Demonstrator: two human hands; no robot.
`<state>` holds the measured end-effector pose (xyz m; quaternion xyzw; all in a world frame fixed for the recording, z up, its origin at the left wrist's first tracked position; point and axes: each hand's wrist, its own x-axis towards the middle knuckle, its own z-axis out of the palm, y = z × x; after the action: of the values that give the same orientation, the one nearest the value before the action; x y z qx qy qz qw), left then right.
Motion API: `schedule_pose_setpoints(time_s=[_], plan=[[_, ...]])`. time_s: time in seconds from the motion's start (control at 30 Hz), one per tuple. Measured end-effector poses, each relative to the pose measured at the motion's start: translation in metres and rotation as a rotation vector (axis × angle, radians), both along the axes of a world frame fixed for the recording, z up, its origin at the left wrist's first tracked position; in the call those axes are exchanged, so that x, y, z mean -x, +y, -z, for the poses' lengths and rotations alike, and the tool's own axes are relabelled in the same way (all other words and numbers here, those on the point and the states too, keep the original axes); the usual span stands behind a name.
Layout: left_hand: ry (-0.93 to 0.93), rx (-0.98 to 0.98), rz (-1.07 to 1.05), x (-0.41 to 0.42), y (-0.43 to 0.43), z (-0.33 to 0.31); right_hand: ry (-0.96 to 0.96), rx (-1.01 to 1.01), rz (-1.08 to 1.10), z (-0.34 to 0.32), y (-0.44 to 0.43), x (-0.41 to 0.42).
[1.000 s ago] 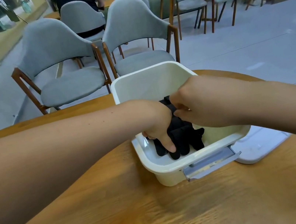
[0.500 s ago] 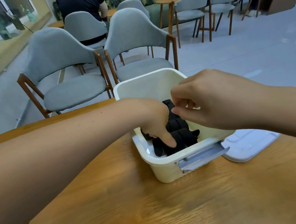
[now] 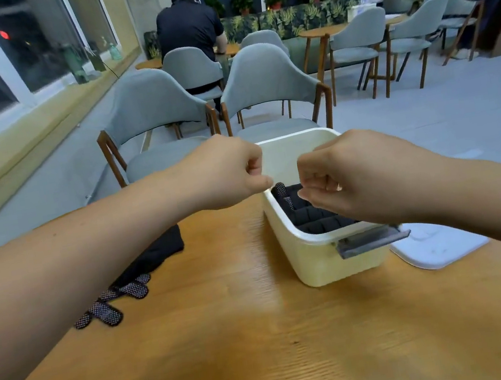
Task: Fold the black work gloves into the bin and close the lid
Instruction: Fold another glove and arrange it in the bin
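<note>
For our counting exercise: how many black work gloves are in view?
2. A folded glove sits inside the bin; a second glove lies on the table left of it, partly under an arm. The bundle may hide more.

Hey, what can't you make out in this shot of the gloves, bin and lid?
Head view:
1. Glove on the table: partly hidden under the left forearm.
2. Folded gloves inside the bin: partly covered by the right hand; their number is unclear.
3. Lid: the right forearm and the bin hide much of it.
</note>
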<state>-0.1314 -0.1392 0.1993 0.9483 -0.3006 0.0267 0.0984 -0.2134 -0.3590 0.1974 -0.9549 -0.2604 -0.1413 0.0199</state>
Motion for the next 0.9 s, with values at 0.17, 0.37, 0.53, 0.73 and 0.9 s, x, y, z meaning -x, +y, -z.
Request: schedule_pose_setpoints(time_s=[0.17, 0.37, 0.53, 0.73, 0.9], plan=[[-0.025, 0.039, -0.078, 0.033, 0.055, 0.002, 0.000, -0.039, -0.024, 0.002, 0.037, 0.021], [-0.030, 0.076, -0.206, 0.057, 0.117, 0.023, -0.031, -0.109, -0.093, 0.025, 0.077, 0.045], [-0.012, 0.119, -0.328, 0.068, 0.152, 0.052, -0.006, -0.192, -0.116, 0.065, 0.101, 0.054], [-0.015, 0.190, -0.474, 0.061, 0.185, 0.089, 0.129, -0.351, -0.101, 0.125, 0.115, 0.054], [-0.098, 0.218, -0.574, 0.050, 0.207, 0.108, 0.212, -0.458, -0.047, 0.165, 0.120, 0.051]])
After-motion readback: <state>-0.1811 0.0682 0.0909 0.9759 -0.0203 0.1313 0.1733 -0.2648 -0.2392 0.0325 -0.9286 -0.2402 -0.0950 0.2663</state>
